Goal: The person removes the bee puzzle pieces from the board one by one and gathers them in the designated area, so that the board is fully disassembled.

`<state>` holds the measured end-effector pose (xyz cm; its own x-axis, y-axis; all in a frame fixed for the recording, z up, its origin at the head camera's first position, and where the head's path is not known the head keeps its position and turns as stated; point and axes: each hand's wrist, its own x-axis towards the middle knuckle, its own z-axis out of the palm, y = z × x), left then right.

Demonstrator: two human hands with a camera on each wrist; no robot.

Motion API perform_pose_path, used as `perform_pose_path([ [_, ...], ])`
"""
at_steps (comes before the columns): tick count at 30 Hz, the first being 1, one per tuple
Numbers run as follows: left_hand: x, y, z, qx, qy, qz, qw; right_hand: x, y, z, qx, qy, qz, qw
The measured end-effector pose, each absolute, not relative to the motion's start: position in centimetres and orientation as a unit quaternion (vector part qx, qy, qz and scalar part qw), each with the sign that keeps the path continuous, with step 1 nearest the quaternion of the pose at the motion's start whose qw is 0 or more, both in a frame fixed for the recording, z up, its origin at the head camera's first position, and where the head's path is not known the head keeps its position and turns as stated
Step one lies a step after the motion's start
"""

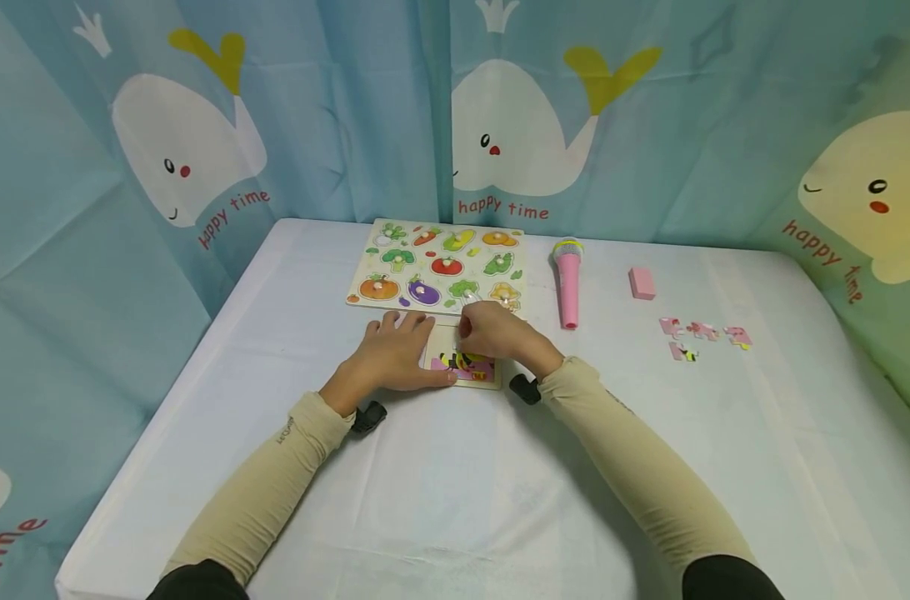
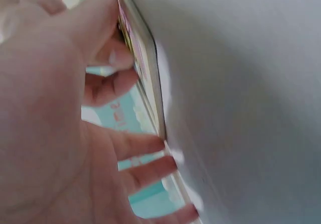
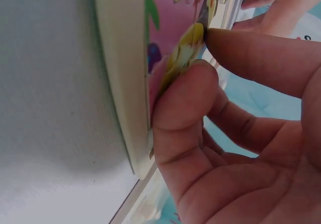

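Note:
A small wooden jigsaw board [image 1: 485, 384] lies on the table, its lower part filled with pink pieces bearing a yellow-and-black picture. At its left side rests my left hand [image 1: 395, 354], fingers spread and fairly straight, thumb along the near edge. In the left wrist view, the board's edge [image 2: 155, 83] runs past those fingers. My right hand [image 1: 500, 332] is over the upper part of the board, fingers curled. The right wrist view shows its thumb and a fingertip pinching a yellow-patterned jigsaw piece [image 3: 188, 48] at the board's surface; the fingers hide part of it.
Behind the board lies a vegetable peg puzzle [image 1: 361, 283]. Right of it are a pink toy microphone [image 1: 569, 287] and a pink block [image 1: 642, 283]. Several loose jigsaw pieces [image 1: 702, 331] lie farther right on the white-covered table [image 1: 425, 500]. A whale-print curtain [image 1: 395, 108] hangs behind.

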<state>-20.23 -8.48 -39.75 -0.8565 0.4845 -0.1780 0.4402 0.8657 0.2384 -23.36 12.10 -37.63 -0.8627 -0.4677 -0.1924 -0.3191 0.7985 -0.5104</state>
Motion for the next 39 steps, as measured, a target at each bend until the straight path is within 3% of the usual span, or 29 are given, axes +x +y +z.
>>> perform_pose_path([
  [25, -20.1, -7.4, -39.6, 0.192, 0.966, 0.084, 0.149, -23.6, 12.9, -38.1, -0.212, 0.912, -0.32, 0.145],
  [39, -20.3, -7.7, -39.5, 0.198, 0.965, 0.086, 0.15, -23.6, 13.6, -38.2, -0.176, 0.876, -0.409, 0.184],
])
